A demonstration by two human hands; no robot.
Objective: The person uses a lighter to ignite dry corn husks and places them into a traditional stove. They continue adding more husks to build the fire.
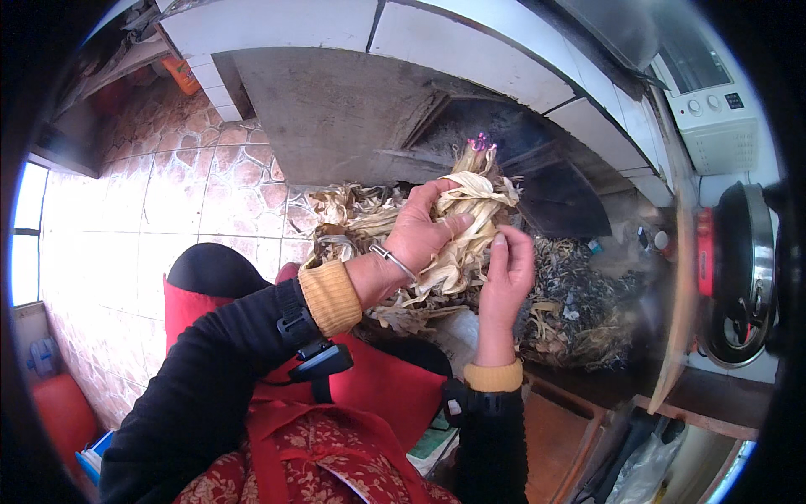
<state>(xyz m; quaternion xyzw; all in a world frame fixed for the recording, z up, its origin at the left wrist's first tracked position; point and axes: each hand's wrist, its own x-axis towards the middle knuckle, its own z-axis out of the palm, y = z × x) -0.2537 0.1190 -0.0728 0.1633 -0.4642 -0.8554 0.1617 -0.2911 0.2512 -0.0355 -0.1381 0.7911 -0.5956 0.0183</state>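
A bundle of dried, pale yellow corn husks [472,201] is in front of me, twisted together, with a pink tip at its upper end that I cannot make out. My left hand [419,230] grips it from the left, thumb across the front; a metal bangle circles that wrist. At the bundle's right edge is my right hand [509,268], its fingers curled and the thumb and fingertips touching the husks. Whether they pinch a strand is not clear. More loose dry husks [352,211] lie beneath and left of the bundle, partly hidden by my left hand and forearm.
Below the white-tiled counter [466,47] is a dark, sooty recess [491,123]. A heap of ash and plant scraps [579,302] lies to the right. A wooden board edge [677,283] stands beside an electric pan [737,271]. Stone-patterned floor tiles [176,195] extend left.
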